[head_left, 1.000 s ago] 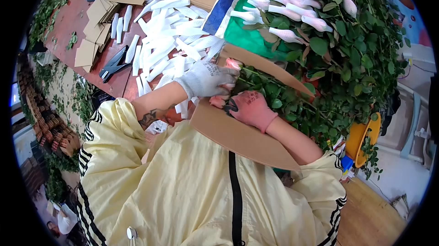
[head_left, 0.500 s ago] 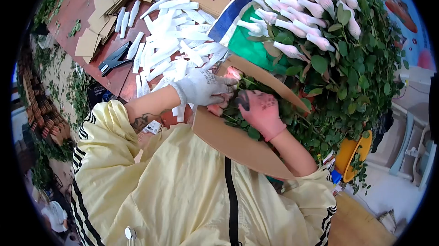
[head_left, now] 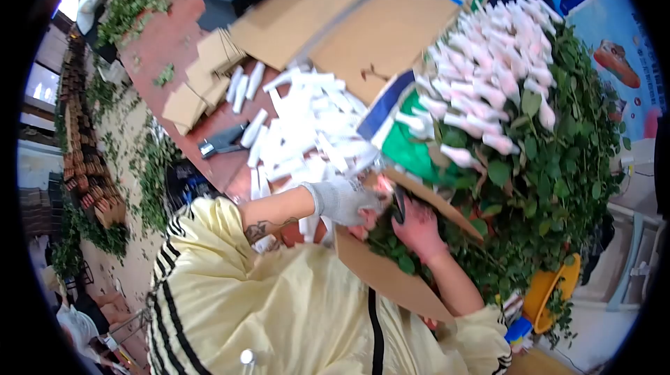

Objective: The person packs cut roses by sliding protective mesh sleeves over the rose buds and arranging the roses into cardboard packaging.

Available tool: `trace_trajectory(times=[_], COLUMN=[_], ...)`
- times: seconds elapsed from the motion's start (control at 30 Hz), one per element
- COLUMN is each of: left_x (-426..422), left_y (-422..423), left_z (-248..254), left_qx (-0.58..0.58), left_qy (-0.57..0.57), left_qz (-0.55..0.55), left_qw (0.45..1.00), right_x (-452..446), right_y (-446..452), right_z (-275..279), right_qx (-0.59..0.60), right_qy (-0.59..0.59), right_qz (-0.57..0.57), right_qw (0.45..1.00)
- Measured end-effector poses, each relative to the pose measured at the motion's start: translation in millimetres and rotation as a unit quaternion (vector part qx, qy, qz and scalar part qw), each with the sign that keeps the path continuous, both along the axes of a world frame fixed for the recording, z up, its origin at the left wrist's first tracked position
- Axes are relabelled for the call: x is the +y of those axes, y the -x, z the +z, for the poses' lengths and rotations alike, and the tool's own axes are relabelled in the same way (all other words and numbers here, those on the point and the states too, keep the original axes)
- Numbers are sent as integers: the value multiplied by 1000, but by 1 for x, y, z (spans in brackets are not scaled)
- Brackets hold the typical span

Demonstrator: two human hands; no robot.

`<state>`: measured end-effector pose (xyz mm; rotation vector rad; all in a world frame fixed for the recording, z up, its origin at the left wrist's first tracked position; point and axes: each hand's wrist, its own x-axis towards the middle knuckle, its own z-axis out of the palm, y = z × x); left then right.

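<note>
My left hand [head_left: 347, 202], in a pale grey glove, is closed around the heads of pink roses [head_left: 386, 184], partly hiding them. Close beside it is my right hand [head_left: 419, 228], in a pink glove with dark finger ends. Its fingers curl in among the leaves, and what they hold is hidden. The roses lie between two upright flaps of brown cardboard [head_left: 387, 274], with green leaves [head_left: 391, 244] under my hands. To the left lies a heap of white foam-net sleeves [head_left: 307, 120].
Many roses in white net sleeves [head_left: 481, 75] stand to the right above dense foliage [head_left: 516, 214]. A black stapler [head_left: 223, 141] and stacked cardboard pieces [head_left: 199, 85] lie on the reddish table [head_left: 164, 43]. Large cardboard sheets [head_left: 384, 33] lie behind. People are at the far left.
The view has tilted and shifted, so the table and hands appear lower and further right. My left hand stays at the rose heads; my right hand has drawn slightly away from it.
</note>
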<state>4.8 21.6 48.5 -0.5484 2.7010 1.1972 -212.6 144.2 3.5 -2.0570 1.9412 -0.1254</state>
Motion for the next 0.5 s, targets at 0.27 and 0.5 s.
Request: trace_trajectory(times=[0.27,0.5], left_x=[-211,-249], left_y=[-111,-32], left_z=[8,-34], left_qx=[27,-73], left_qy=[388,424], left_qz=[343,144], left_qw=[855,891], right_x=[4,-3], right_y=[13,7], right_z=[39,37], right_qx=[-212,-223], right_qy=[-59,-121], right_qz=[15,11], right_qw=[975,967])
